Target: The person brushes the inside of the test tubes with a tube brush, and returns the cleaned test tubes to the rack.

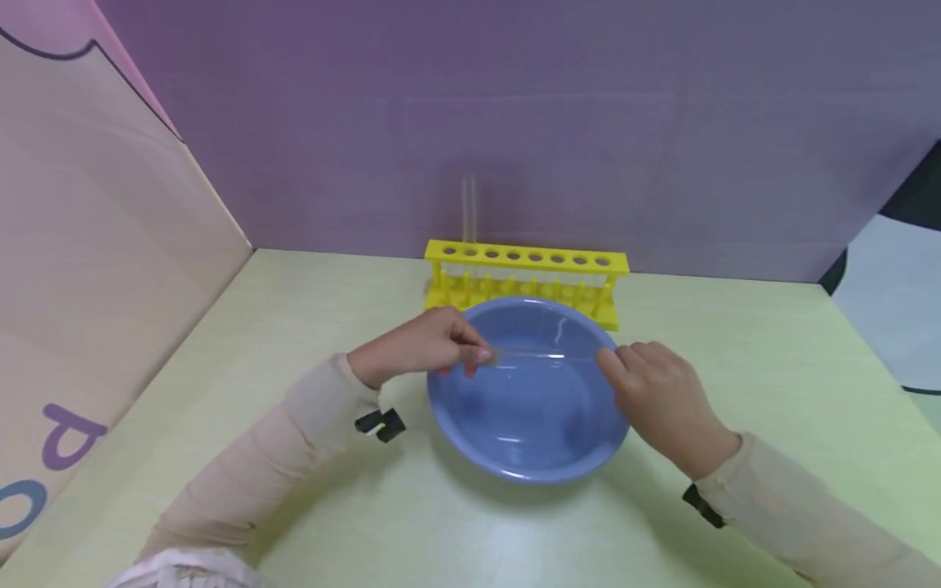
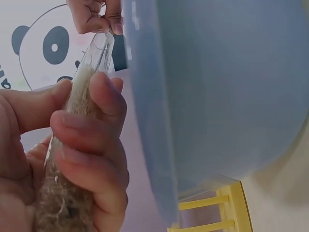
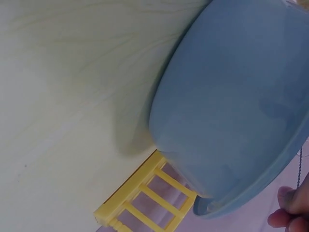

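Over the blue basin [image 1: 515, 445], my left hand [image 1: 430, 339] grips a clear test tube [image 2: 100, 48], fingers curled round it. Inside the tube lies a test tube brush [image 2: 82, 94] with pale bristles, seen in the left wrist view. My right hand [image 1: 654, 396] pinches the brush's thin twisted wire handle [image 3: 300, 169] just beyond the tube's mouth. In the head view the tube and wire run nearly level from hand to hand, above the basin's opening. The right wrist view shows only part of the right hand, at its lower right edge.
Behind the basin stands a yellow test tube rack [image 1: 559, 263], close to the purple back wall. Another clear test tube [image 1: 470, 208] stands upright near the rack's left end. A pale tabletop [image 1: 331, 310] lies around the basin, with printed panels at the sides.
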{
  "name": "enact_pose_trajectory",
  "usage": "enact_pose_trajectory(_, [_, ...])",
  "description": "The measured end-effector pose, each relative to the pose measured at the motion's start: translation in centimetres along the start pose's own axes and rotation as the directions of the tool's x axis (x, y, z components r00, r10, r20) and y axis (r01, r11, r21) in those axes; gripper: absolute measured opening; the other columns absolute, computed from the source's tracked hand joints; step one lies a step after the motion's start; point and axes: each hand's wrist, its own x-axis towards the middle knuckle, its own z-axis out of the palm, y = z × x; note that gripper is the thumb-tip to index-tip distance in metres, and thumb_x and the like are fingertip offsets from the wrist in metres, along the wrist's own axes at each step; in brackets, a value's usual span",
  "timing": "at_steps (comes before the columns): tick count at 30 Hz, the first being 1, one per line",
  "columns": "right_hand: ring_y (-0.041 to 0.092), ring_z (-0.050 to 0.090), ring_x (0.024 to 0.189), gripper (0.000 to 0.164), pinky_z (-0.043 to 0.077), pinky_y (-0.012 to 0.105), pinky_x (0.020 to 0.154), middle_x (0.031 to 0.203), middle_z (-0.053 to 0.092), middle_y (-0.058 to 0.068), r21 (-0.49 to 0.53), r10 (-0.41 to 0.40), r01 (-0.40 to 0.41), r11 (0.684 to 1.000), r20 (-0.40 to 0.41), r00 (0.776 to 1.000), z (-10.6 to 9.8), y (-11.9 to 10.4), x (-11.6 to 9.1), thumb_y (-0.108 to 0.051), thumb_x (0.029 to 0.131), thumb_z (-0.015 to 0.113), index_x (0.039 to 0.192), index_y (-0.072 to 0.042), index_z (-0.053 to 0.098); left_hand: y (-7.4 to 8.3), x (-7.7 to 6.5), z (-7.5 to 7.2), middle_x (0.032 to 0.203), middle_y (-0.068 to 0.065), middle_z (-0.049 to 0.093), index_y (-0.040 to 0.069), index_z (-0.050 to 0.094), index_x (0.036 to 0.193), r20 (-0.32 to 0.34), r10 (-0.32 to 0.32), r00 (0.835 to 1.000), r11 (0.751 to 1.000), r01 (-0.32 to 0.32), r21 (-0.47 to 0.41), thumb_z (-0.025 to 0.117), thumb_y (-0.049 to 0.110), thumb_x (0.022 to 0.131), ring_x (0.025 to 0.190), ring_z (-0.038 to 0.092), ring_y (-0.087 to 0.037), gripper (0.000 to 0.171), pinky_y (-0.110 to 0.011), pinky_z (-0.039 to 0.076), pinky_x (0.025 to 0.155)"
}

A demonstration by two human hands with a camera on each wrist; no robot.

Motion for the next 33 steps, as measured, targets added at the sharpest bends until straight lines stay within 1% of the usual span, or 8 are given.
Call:
enact_pose_trajectory(4, [0.024, 0.045, 0.050, 0.033, 0.038, 0.032, 0.047, 0.059, 0.052, 0.011, 0.006, 0.010, -0.010, 1.000, -0.002, 1.000, -0.1, 0.0, -0.1, 0.020, 0.054, 0.062, 0.079, 0.002, 0.049, -0.2, -0.1, -0.1, 0.062, -0.011, 0.058, 0.005, 0.075, 0.093, 0.009, 0.002, 1.000, 1.000, -0.002, -0.009, 0.059, 0.016, 0.093, 0.042, 0.034, -0.011, 0.019, -0.024, 0.029, 0.043])
enact_pose_trajectory(7, [0.023, 0.045, 0.051, 0.036, 0.039, 0.032, 0.047, 0.060, 0.052, 0.011, 0.012, 0.023, -0.023, 1.000, 0.009, 1.000, -0.1, 0.0, -0.2, 0.020, 0.053, 0.065, 0.080, 0.002, 0.049, -0.4, 0.0, -0.1, 0.062, -0.013, 0.057, 0.004, 0.075, 0.092, 0.013, -0.008, 1.000, 1.000, 0.008, -0.013, 0.059, 0.016, 0.093, 0.042, 0.034, -0.011, 0.020, -0.024, 0.028, 0.043])
enact_pose_trajectory(13, [0.023, 0.047, 0.052, 0.036, 0.041, 0.031, 0.048, 0.061, 0.054, 0.011, 0.008, 0.043, -0.043, 0.999, 0.041, 0.998, -0.3, 0.1, -0.4, 0.019, 0.054, 0.066, 0.081, 0.001, 0.050, -0.6, 0.0, -0.1, 0.070, -0.018, 0.061, 0.005, 0.075, 0.097, 0.017, -0.024, 1.000, 1.000, 0.024, -0.019, 0.058, 0.015, 0.093, 0.042, 0.035, -0.011, 0.019, -0.023, 0.031, 0.044])
enact_pose_trajectory(18, [0.023, 0.048, 0.052, 0.037, 0.042, 0.032, 0.048, 0.062, 0.055, 0.011, -0.001, 0.049, -0.049, 0.999, 0.049, 0.998, -0.2, 0.2, -0.7, 0.019, 0.055, 0.069, 0.081, 0.001, 0.051, -0.7, 0.0, -0.1, 0.065, -0.013, 0.059, 0.005, 0.075, 0.096, 0.023, -0.018, 1.000, 1.000, 0.018, -0.018, 0.058, 0.014, 0.093, 0.042, 0.034, -0.011, 0.019, -0.024, 0.031, 0.044])
enact_pose_trajectory(24, [0.023, 0.048, 0.053, 0.039, 0.042, 0.032, 0.048, 0.062, 0.055, 0.012, -0.005, 0.054, -0.053, 0.999, 0.036, 0.998, -0.3, 0.4, -1.0, 0.018, 0.053, 0.073, 0.081, 0.001, 0.052, -0.7, 0.0, -0.1, 0.058, -0.007, 0.055, 0.005, 0.075, 0.093, 0.026, -0.023, 0.999, 1.000, 0.023, -0.010, 0.058, 0.016, 0.094, 0.041, 0.034, -0.011, 0.020, -0.024, 0.031, 0.044])
enact_pose_trajectory(29, [0.024, 0.047, 0.053, 0.038, 0.042, 0.033, 0.048, 0.062, 0.054, 0.011, -0.001, 0.056, -0.056, 0.998, 0.023, 0.998, -0.3, 0.6, -1.3, 0.018, 0.054, 0.070, 0.082, 0.002, 0.052, -0.6, 0.0, -0.2, 0.055, -0.004, 0.054, 0.006, 0.075, 0.090, 0.019, -0.036, 0.999, 0.999, 0.036, 0.012, 0.058, 0.017, 0.094, 0.041, 0.033, -0.011, 0.020, -0.024, 0.030, 0.043])
enact_pose_trajectory(31, [0.024, 0.047, 0.052, 0.036, 0.041, 0.033, 0.048, 0.062, 0.054, 0.011, -0.001, 0.058, -0.058, 0.998, 0.018, 0.998, -0.3, 0.7, -1.4, 0.018, 0.054, 0.069, 0.081, 0.002, 0.052, -0.6, -0.1, -0.3, 0.058, -0.005, 0.057, 0.006, 0.075, 0.091, 0.016, -0.036, 0.999, 0.999, 0.035, 0.025, 0.058, 0.017, 0.094, 0.041, 0.035, -0.011, 0.020, -0.024, 0.030, 0.043])
enact_pose_trajectory(33, [0.023, 0.046, 0.051, 0.034, 0.041, 0.033, 0.047, 0.061, 0.054, 0.011, 0.000, 0.063, -0.063, 0.998, 0.013, 0.998, -0.3, 0.8, -1.5, 0.018, 0.055, 0.066, 0.080, 0.001, 0.051, -0.7, -0.1, -0.3, 0.061, -0.006, 0.060, 0.006, 0.075, 0.093, 0.009, -0.020, 1.000, 0.999, 0.019, 0.043, 0.059, 0.016, 0.093, 0.041, 0.036, -0.011, 0.019, -0.023, 0.031, 0.043])
